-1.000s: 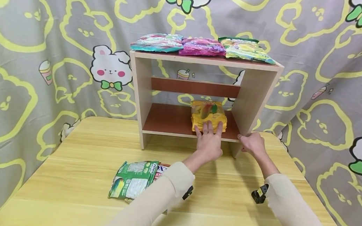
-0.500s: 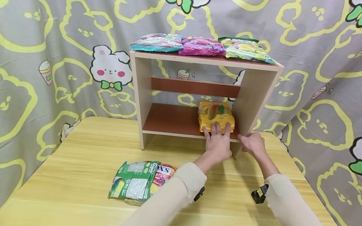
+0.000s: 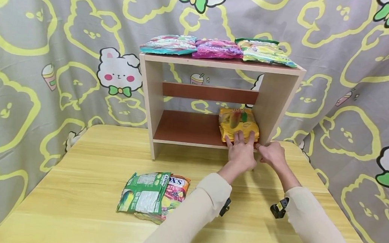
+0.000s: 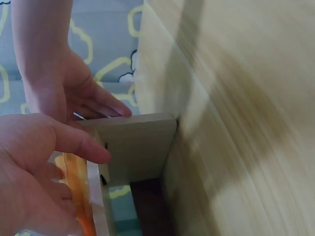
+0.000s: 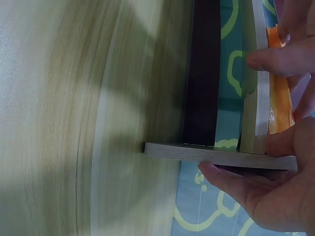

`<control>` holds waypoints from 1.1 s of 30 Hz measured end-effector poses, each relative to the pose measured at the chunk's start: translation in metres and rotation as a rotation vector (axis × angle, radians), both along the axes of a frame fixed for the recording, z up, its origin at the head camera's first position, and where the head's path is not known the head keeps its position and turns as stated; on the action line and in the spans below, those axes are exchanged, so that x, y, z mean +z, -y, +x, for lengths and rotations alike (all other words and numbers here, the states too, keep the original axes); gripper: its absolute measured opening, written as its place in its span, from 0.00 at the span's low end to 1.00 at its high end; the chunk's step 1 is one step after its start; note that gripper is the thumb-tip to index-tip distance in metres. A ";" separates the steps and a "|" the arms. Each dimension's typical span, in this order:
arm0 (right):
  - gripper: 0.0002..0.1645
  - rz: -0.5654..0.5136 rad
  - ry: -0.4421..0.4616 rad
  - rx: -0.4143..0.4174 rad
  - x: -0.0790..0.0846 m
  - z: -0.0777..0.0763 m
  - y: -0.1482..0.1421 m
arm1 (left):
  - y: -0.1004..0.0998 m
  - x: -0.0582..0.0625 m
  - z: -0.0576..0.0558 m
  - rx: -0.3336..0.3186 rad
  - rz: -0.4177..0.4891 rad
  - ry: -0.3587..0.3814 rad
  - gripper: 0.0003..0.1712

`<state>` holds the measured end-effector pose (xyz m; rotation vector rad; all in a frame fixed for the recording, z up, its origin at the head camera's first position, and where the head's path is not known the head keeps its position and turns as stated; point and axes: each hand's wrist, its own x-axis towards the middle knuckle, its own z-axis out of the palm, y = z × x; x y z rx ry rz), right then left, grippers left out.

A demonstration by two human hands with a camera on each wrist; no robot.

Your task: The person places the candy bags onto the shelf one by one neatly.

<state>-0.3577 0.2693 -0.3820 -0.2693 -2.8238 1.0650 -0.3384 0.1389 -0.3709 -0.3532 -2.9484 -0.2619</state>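
A yellow candy bag with a mango picture lies at the right end of the middle board of a small wooden shelf. My left hand rests its spread, fairly straight fingers on the bag's front end. In the left wrist view, the left thumb sticks out past the board's front edge. My right hand grips the shelf's right side panel near its front edge, with the thumb on the inner side and fingers on the outer side in the right wrist view.
Three candy bags lie on the shelf top: teal, purple and green-yellow. On the wooden table, a green bag overlaps an orange-red bag near my left forearm. A patterned curtain hangs behind.
My left hand has slid right along the middle board, and the yellow candy bag has moved right with it, up to the side panel. The right hand has stayed in place.
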 end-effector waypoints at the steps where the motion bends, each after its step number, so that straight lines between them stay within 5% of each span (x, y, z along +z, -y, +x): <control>1: 0.29 0.001 -0.001 0.002 0.000 0.000 0.000 | -0.001 0.000 -0.001 0.003 0.003 0.004 0.56; 22: 0.27 0.032 -0.004 0.020 0.000 0.001 -0.004 | -0.002 -0.003 -0.002 -0.033 0.066 -0.015 0.54; 33: 0.25 0.051 0.004 0.031 0.000 -0.002 -0.003 | 0.010 0.002 -0.007 -0.088 0.136 -0.025 0.45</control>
